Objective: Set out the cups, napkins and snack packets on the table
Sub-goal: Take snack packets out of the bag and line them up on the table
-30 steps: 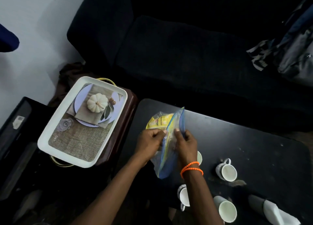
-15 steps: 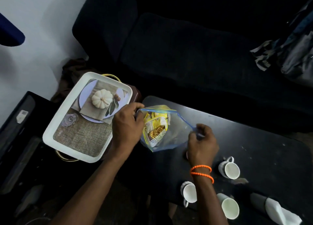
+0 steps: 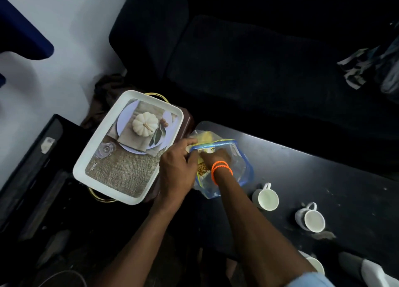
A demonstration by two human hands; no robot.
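At the left of the frame, a white rectangular tray point(image 3: 117, 157) printed with a pumpkin-and-burlap picture is seen resting on a dark brown stand, with thin gold handles showing at its far and near ends. Just right of the tray, the left hand point(image 3: 176, 168) is closed in a pinch on the blue zip rim of a clear plastic zip bag point(image 3: 241, 168), so that the mouth is held apart. The bag lies at the upper-left end of a black low table point(image 3: 323, 178), close to its corner. Yellow snack packets point(image 3: 205, 138) are seen inside the bag, one of them showing a panel of pale nuts. The right hand point(image 3: 216, 155), with two orange bands point(image 3: 221, 170) on its wrist, is pushed into the bag's mouth; its fingers are hidden among the packets, and whether they are curled on one cannot be told. Right of the bag, a white handled cup point(image 3: 265, 198) is set upright on the table, and a second white handled cup point(image 3: 311, 218) stands further right, apart from the first. At the lower right edge, the rim of a third white cup point(image 3: 316, 265) is partly covered by the right forearm, and a white folded napkin point(image 3: 375, 275) is seen in the corner. A dark sofa point(image 3: 259, 59) fills the upper part of the frame.
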